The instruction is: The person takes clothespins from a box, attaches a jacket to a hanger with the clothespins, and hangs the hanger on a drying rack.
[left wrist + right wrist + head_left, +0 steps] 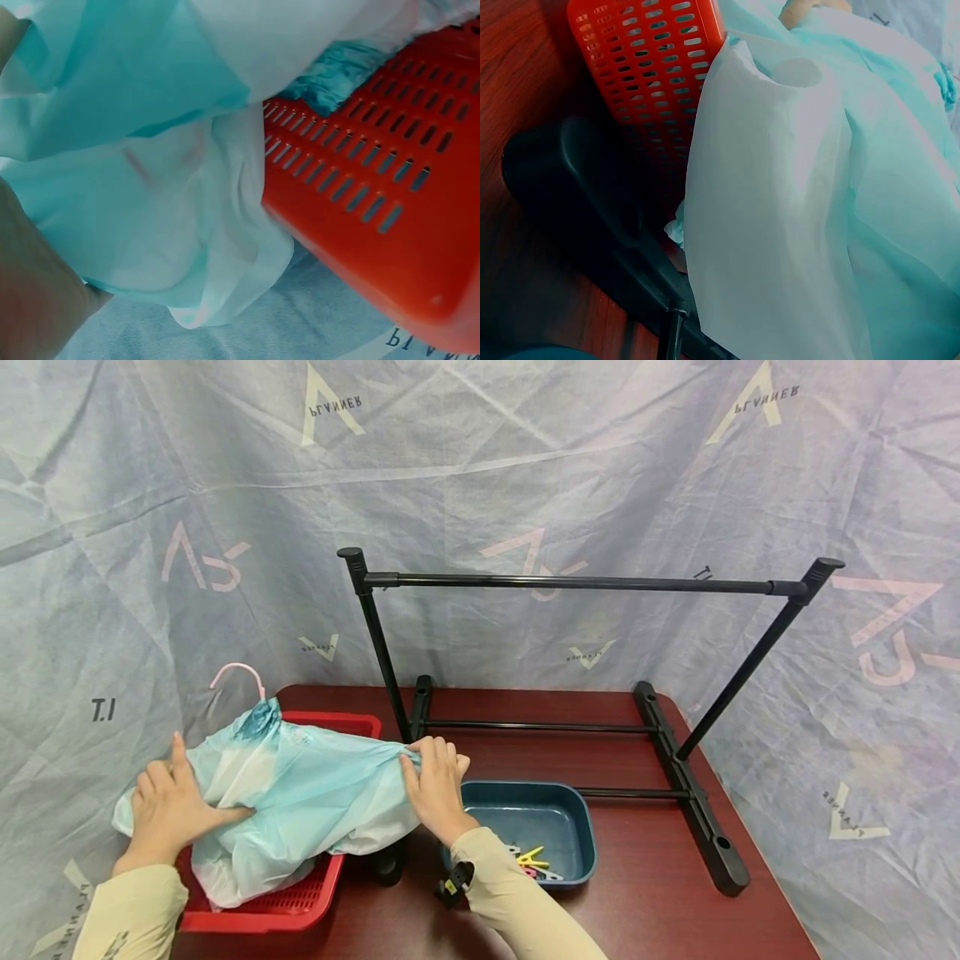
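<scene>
A thin light-blue and white garment hangs on a hanger, whose pink hook sticks up from its gathered neck. My right hand pinches the garment's right end between thumb and fingers. On the other side, my left hand lies against the cloth, its thumb stretched across the front and its index finger pointing up. Below the garment is a red slotted basket, partly covered by it. The left wrist view shows loose folds of the cloth beside the basket.
A black rack with a high crossbar stands on the dark red table. Between its feet and my right forearm sits a blue tray holding several coloured clothespins. A printed grey cloth hangs behind the table.
</scene>
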The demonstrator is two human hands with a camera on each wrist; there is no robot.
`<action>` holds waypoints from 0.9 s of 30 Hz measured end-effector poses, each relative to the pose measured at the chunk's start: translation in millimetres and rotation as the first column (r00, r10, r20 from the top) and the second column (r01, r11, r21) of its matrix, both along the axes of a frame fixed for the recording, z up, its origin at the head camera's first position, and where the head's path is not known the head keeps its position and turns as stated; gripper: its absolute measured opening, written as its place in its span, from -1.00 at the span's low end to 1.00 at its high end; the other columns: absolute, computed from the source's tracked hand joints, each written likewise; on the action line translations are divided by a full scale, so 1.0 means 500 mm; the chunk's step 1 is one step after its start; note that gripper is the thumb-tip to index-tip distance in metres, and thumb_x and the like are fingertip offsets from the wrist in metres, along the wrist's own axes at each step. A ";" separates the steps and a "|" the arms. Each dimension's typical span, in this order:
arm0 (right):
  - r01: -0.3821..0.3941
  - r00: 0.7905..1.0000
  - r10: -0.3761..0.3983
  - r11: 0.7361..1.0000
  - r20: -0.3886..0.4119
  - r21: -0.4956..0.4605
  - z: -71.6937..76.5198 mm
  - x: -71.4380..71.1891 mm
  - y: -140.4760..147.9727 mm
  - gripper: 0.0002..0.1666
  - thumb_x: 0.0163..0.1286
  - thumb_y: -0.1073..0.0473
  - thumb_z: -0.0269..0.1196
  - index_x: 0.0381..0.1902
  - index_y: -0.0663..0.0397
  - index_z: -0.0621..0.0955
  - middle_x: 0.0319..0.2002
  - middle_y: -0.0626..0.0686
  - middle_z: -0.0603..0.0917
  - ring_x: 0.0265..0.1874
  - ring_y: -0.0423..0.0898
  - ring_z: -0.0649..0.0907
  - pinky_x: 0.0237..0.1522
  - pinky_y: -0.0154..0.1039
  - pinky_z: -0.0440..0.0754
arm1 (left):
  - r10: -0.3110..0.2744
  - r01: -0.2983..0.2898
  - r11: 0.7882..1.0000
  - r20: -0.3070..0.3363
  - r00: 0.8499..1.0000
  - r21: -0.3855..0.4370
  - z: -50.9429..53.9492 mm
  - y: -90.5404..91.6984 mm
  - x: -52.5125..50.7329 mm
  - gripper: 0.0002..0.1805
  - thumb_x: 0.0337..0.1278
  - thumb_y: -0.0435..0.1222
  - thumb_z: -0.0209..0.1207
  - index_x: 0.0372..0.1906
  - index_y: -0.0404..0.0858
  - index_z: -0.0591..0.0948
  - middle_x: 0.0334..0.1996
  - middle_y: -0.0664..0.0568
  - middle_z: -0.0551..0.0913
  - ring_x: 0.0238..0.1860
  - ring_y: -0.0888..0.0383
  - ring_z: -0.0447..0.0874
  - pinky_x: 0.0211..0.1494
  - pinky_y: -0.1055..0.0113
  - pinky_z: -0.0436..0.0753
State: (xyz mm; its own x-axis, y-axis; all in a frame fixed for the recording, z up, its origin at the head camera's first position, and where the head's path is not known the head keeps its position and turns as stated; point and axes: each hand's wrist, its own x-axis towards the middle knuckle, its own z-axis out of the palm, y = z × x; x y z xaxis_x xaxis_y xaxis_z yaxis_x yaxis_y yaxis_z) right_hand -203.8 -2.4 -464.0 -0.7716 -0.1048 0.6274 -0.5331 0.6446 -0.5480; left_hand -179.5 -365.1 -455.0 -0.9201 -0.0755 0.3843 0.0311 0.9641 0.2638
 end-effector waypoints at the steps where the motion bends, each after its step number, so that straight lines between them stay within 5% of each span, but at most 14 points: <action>1: 0.001 1.000 -0.001 1.000 -0.005 -0.001 0.000 0.000 0.001 -0.85 0.47 0.12 0.17 -0.12 0.06 0.52 -0.32 0.01 0.48 -0.37 -0.10 0.36 -0.20 -0.11 0.15 | 0.001 -0.001 1.000 -0.005 1.000 0.001 0.001 0.001 0.001 0.79 -0.86 0.19 0.60 0.50 -0.55 -0.27 -0.27 -0.60 0.14 -0.26 -0.48 0.15 -0.33 -0.23 0.22; 13: 0.005 0.993 -0.008 1.000 -0.116 -0.030 -0.005 -0.008 0.010 -0.87 0.47 0.15 0.18 -0.16 0.09 0.50 -0.36 0.02 0.46 -0.41 -0.12 0.33 -0.27 -0.14 0.08 | 0.001 -0.002 1.000 -0.072 0.997 -0.016 0.007 0.011 0.002 0.80 -0.93 0.18 0.58 0.53 -0.48 -0.26 -0.32 -0.58 0.16 -0.33 -0.48 0.17 -0.46 -0.19 0.18; 27: 0.016 1.000 -0.017 0.999 -0.026 -0.042 -0.003 -0.011 0.019 -0.87 0.47 0.14 0.19 -0.16 0.08 0.51 -0.35 0.03 0.47 -0.40 -0.11 0.34 -0.20 -0.07 0.15 | -0.004 0.000 0.999 -0.087 0.996 -0.046 0.016 0.019 0.007 0.80 -0.89 0.19 0.57 0.54 -0.42 -0.33 -0.27 -0.62 0.18 -0.34 -0.43 0.15 -0.47 -0.16 0.16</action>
State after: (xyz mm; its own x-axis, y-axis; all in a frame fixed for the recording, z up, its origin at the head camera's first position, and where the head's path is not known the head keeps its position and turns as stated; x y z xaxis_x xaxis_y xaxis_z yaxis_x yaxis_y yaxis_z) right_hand -209.4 7.1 -465.7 -0.7559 -0.0659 0.6513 -0.5376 0.6302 -0.5602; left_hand -175.9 -355.6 -447.1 -0.8832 -0.0543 0.4658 0.0539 0.9749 0.2159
